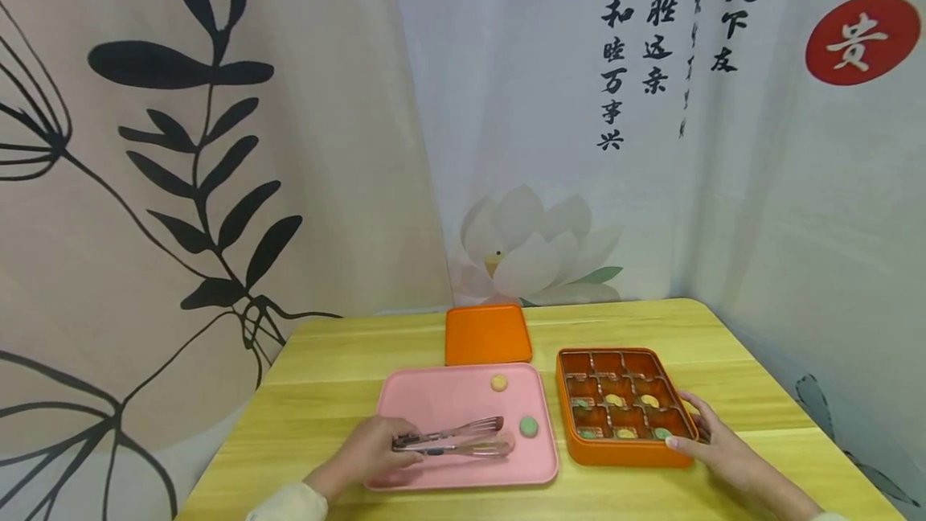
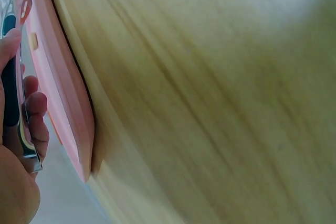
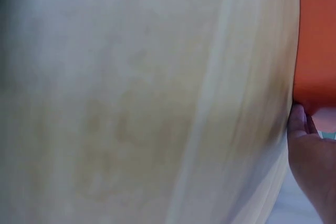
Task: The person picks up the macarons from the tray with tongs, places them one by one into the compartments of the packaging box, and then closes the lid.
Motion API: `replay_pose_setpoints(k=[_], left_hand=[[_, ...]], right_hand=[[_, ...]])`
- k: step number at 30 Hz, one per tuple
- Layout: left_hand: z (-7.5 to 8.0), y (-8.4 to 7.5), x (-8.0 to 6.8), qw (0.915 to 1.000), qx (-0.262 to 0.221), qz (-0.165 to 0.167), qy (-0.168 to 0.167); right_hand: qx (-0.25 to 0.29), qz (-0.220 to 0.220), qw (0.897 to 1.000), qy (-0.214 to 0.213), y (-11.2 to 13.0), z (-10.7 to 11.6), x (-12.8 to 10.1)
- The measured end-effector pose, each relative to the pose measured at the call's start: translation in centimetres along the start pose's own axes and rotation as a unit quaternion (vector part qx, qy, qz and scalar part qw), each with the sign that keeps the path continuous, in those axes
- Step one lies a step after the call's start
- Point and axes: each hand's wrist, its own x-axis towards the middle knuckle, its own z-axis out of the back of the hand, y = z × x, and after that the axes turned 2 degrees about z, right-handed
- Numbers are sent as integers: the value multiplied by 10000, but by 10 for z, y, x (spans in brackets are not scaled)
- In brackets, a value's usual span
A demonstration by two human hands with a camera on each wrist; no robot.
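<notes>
My left hand (image 1: pixel 383 450) grips a pair of tongs (image 1: pixel 459 439) by the dark handle, seen again as tongs (image 2: pixel 10 85) in the left wrist view. The tongs lie low over the pink tray (image 1: pixel 434 386), tips at a pale pink macaron (image 1: pixel 506 439) that blends with the tray. Close by sit a green macaron (image 1: pixel 529 426) and a yellow macaron (image 1: pixel 499 382). My right hand (image 1: pixel 716 442) holds the near right corner of an orange box (image 1: pixel 629 453), thumb at the front rim, fingers along the side. Several yellow and green macarons (image 1: pixel 649 401) fill the box's nearer compartments.
Behind the pink tray lies an orange lid (image 1: pixel 488 334), flat on the wooden table (image 1: pixel 325 392). The table's far edge meets a printed curtain (image 1: pixel 347 143). The box stands just right of the tray with a narrow gap between them.
</notes>
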Motion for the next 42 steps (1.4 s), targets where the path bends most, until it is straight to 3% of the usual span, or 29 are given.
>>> replay_pose_setpoints(k=[9,21,32,42], left_hand=[[-5,-2,-1,9997,39,-177,-168],[-7,0,0,9993,-58,-245,-262],[-10,3,0,9996,-157,-105,-219],[-9,1,0,9988,-239,-277,-329]], right_hand=[[-69,-90,9999,18,3,0,-1],[50,-29,10000,28,1,0,-1],[-1,-15,10000,67,-1,1,0],[-7,-70,10000,38,2,1,1]])
